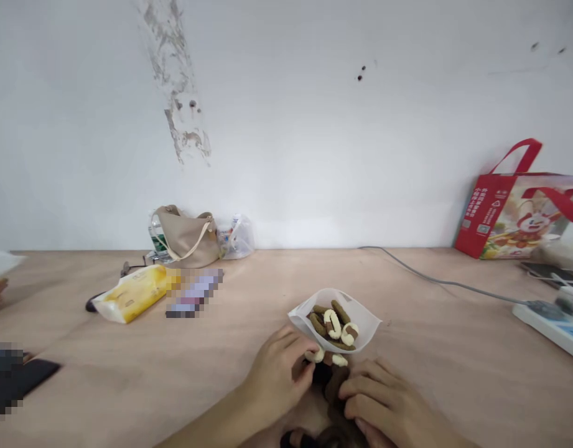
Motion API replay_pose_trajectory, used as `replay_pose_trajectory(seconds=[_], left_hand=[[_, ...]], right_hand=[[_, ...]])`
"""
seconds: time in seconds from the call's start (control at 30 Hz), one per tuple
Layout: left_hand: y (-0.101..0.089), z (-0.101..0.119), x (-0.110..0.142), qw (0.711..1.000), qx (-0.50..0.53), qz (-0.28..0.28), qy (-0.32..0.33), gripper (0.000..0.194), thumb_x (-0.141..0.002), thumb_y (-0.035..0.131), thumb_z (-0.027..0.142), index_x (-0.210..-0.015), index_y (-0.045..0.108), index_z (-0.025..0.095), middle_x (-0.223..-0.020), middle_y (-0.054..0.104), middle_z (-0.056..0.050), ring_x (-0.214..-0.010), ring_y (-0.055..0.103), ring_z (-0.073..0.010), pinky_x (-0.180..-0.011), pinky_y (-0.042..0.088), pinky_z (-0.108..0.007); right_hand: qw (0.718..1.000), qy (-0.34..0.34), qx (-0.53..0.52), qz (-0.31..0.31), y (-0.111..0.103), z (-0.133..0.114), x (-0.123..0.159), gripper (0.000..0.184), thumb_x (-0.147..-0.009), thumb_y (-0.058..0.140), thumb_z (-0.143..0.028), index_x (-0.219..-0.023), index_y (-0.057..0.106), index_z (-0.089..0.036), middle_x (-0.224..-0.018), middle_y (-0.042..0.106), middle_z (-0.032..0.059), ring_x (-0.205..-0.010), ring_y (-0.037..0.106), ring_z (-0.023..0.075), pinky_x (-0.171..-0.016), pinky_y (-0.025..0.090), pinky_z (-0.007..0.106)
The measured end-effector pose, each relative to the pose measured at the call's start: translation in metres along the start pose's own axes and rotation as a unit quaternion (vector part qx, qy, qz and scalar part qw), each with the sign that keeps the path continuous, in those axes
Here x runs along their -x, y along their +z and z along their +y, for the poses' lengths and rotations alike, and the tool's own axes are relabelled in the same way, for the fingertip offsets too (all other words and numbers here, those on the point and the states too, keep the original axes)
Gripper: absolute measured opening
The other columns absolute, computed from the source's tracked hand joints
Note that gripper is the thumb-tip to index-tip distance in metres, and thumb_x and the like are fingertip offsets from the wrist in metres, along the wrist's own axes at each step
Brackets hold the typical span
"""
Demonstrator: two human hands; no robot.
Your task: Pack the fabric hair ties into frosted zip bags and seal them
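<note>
A white pouch (366, 325) stands open on the table, holding several fuzzy brown and cream loops that look like hair ties (333, 325). Just in front of it, my left hand (282, 367) pinches a cream-and-brown hair tie (318, 355) between thumb and fingers. My right hand (389, 398) is closed with its fingertips on a dark brown hair tie (335, 387). More dark fuzzy pieces (337, 435) lie between the hands at the bottom edge, partly cut off. My fingers hide part of what they grip.
At the left lie a yellow tissue pack (139, 291) and a blurred phone (196, 294). Behind them, a beige handbag (188, 235) and a clear plastic bag (239, 238) rest against the wall. To the right are a red shopping bag (489, 214), a grey cable (421, 274) and a power strip (550, 333).
</note>
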State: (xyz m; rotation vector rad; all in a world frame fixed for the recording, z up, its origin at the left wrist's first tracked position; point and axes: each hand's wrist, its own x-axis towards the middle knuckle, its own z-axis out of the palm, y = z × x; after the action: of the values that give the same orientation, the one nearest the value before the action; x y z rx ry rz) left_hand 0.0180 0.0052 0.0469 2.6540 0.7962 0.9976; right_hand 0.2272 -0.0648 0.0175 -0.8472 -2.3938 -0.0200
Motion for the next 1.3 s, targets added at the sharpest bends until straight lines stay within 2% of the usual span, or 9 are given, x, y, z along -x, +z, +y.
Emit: replay_pose_trajectory(seconds=[0.13, 0.3, 0.47, 0.57, 0.7, 0.8, 1.03, 1.2, 1.3], left_hand=[[0.004, -0.002, -0.002, 1.0, -0.012, -0.023, -0.017, 0.031, -0.064, 0.058, -0.002, -0.084, 0.063, 0.021, -0.084, 0.07, -0.001, -0.081, 0.062, -0.0198, -0.07, 0.048, -0.029], [0.003, -0.002, 0.0, 0.999, -0.03, 0.018, 0.001, 0.024, -0.064, 0.056, 0.001, -0.079, 0.061, 0.02, -0.075, 0.067, -0.001, -0.072, 0.06, -0.0187, -0.065, 0.047, -0.028], [-0.003, 0.006, 0.002, 0.994, -0.029, 0.076, 0.076, 0.02, -0.068, 0.054, 0.005, -0.08, 0.06, 0.02, -0.07, 0.065, -0.001, -0.067, 0.056, -0.018, -0.063, 0.046, -0.029], [-0.006, 0.012, 0.0, 0.988, -0.018, 0.107, 0.114, 0.02, -0.07, 0.053, 0.004, -0.082, 0.058, 0.02, -0.07, 0.065, -0.001, -0.066, 0.056, -0.0168, -0.064, 0.046, -0.029], [-0.01, 0.018, -0.005, 0.979, 0.01, 0.139, 0.149, 0.021, -0.074, 0.054, 0.003, -0.087, 0.058, 0.019, -0.075, 0.067, -0.003, -0.066, 0.059, -0.0152, -0.064, 0.048, -0.027], [-0.012, 0.022, -0.008, 0.974, 0.009, 0.156, 0.163, 0.021, -0.076, 0.055, 0.002, -0.088, 0.059, 0.019, -0.075, 0.067, -0.002, -0.065, 0.059, -0.0145, -0.064, 0.048, -0.027], [-0.012, 0.02, -0.005, 0.978, 0.015, 0.153, 0.139, 0.018, -0.077, 0.056, 0.003, -0.084, 0.06, 0.019, -0.075, 0.067, -0.003, -0.067, 0.06, -0.0153, -0.065, 0.049, -0.028], [-0.012, 0.021, -0.008, 0.976, 0.02, 0.16, 0.147, 0.019, -0.077, 0.057, 0.003, -0.086, 0.06, 0.019, -0.077, 0.068, -0.003, -0.067, 0.062, -0.0155, -0.066, 0.049, -0.028], [-0.012, 0.022, -0.011, 0.974, 0.02, 0.167, 0.15, 0.019, -0.077, 0.057, 0.003, -0.086, 0.06, 0.019, -0.079, 0.069, -0.003, -0.069, 0.062, -0.015, -0.067, 0.049, -0.028]], right_hand=[[0.997, -0.012, -0.07, 0.022, -0.002, 0.001, 0.002, 0.018, -0.087, 0.045, -0.006, -0.092, 0.05, -0.023, -0.084, 0.068, -0.0016, -0.081, 0.062, 0.0113, -0.076, 0.047, 0.023], [0.983, 0.176, -0.058, 0.006, -0.006, -0.002, 0.004, 0.025, -0.086, 0.034, -0.009, -0.089, 0.054, -0.023, -0.088, 0.067, 0.0036, -0.079, 0.062, 0.0167, -0.07, 0.051, 0.028], [0.967, 0.25, -0.053, 0.002, 0.005, 0.005, 0.012, 0.031, -0.085, 0.036, -0.012, -0.105, 0.059, -0.023, -0.11, 0.066, 0.008, -0.099, 0.062, 0.0211, -0.084, 0.05, 0.036], [0.964, 0.257, -0.061, 0.006, 0.009, 0.006, 0.012, 0.036, -0.086, 0.037, -0.014, -0.115, 0.057, -0.021, -0.113, 0.066, 0.0089, -0.102, 0.062, 0.022, -0.087, 0.05, 0.038], [0.964, 0.252, -0.089, -0.005, 0.004, 0.001, 0.005, 0.03, -0.085, 0.038, -0.013, -0.1, 0.063, -0.021, -0.1, 0.069, 0.0079, -0.093, 0.064, 0.0209, -0.081, 0.053, 0.035], [0.964, 0.242, -0.108, 0.014, 0.002, 0.0, 0.003, 0.029, -0.084, 0.039, -0.012, -0.093, 0.064, -0.022, -0.109, 0.066, 0.0089, -0.102, 0.062, 0.0199, -0.087, 0.05, 0.033], [0.962, 0.256, -0.094, 0.027, 0.012, 0.003, 0.01, 0.039, -0.083, 0.04, -0.014, -0.119, 0.054, -0.021, -0.111, 0.067, 0.0104, -0.102, 0.063, 0.0213, -0.087, 0.052, 0.037], [0.973, 0.207, -0.101, 0.012, 0.009, 0.001, 0.004, 0.037, -0.082, 0.039, -0.009, -0.11, 0.059, -0.021, -0.119, 0.063, 0.0108, -0.11, 0.059, 0.0202, -0.093, 0.049, 0.036], [0.975, 0.193, -0.112, 0.002, 0.009, 0.001, 0.001, 0.041, -0.083, 0.039, -0.007, -0.118, 0.057, -0.02, -0.128, 0.058, 0.011, -0.118, 0.054, 0.0195, -0.099, 0.045, 0.036]])
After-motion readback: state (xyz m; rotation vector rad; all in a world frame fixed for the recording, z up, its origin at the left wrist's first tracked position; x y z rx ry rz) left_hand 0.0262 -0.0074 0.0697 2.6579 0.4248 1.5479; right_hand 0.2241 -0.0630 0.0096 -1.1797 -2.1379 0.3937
